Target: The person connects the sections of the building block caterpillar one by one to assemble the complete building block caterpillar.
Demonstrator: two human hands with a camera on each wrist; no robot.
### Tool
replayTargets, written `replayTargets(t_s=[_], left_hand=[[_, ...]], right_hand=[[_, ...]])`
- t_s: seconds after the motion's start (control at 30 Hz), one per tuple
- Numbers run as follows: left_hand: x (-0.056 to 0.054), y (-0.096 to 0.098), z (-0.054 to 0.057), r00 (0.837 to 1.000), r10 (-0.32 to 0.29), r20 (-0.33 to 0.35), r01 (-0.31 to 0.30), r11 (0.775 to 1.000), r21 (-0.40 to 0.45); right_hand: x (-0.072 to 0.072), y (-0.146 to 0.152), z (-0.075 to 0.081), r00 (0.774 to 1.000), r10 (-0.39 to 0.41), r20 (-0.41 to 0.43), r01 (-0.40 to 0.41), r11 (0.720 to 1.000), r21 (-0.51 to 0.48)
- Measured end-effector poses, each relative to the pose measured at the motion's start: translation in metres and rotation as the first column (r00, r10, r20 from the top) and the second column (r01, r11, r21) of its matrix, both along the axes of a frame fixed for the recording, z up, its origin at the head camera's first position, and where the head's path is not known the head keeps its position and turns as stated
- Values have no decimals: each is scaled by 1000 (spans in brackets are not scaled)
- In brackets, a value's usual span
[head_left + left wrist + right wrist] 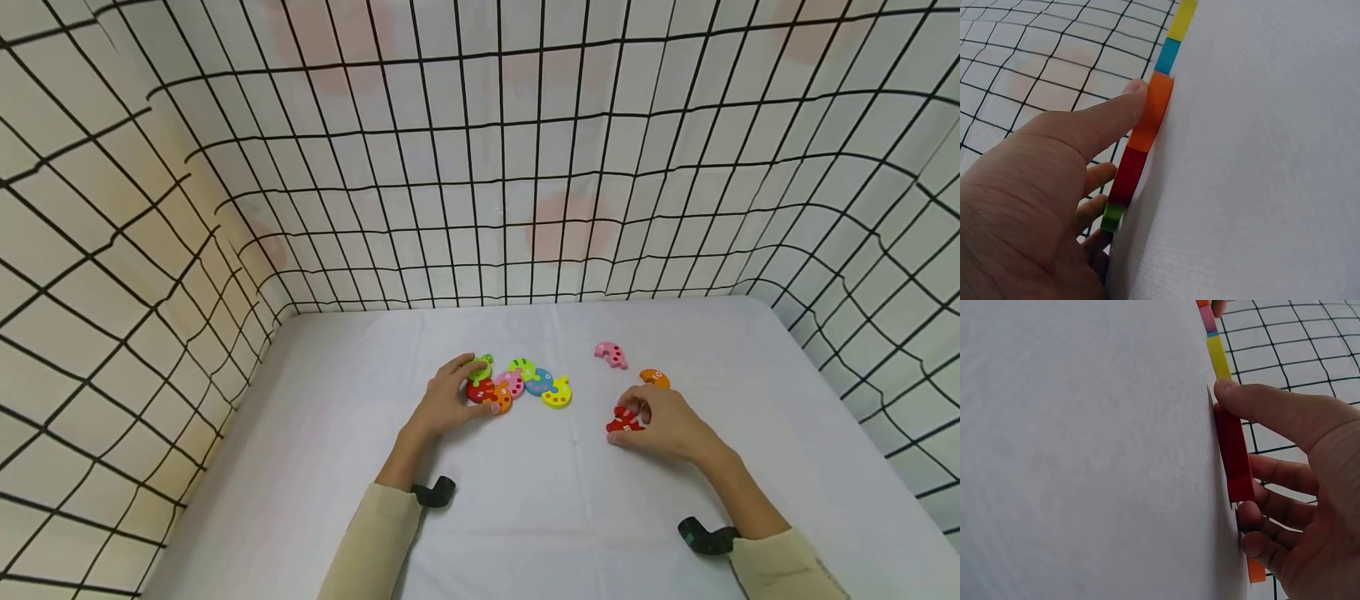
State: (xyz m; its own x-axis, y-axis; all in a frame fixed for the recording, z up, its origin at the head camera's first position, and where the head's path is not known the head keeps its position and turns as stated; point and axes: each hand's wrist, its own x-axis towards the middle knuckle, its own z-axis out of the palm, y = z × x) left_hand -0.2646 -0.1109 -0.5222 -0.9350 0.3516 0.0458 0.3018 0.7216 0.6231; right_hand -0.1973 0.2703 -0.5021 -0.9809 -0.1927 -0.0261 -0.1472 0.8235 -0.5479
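Note:
Several flat, colourful puzzle pieces lie joined in a winding chain on the white table. My left hand (444,403) holds the chain's left end. Its thumb presses the orange piece (1152,112), and its fingers reach round the red piece (1129,175) to the green piece (482,368). Pink, light green, blue and yellow (557,392) pieces continue the chain to the right. Apart from it, my right hand (667,423) pinches a loose red puzzle piece (624,421) between thumb and fingers, low over or on the table; the fingers partly cover it.
A loose orange piece (656,378) lies just beyond the right hand's fingers. Farther back is a pink piece (611,354) with red spots. The white-covered table (517,517) is bordered at the back and sides by black wire mesh (517,179) before pale cloth.

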Motion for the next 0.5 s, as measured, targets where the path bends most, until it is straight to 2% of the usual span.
replayTargets(t_s=[0.3, 0.5], left_hand=[[1, -2, 3, 999, -19, 28, 18, 1000, 7], [-1, -5, 2, 999, -40, 34, 41, 999, -9]], right_hand=[[-2, -5, -2, 997, 19, -70, -19, 1000, 4], [1, -8, 3, 999, -28, -36, 28, 1000, -10]])
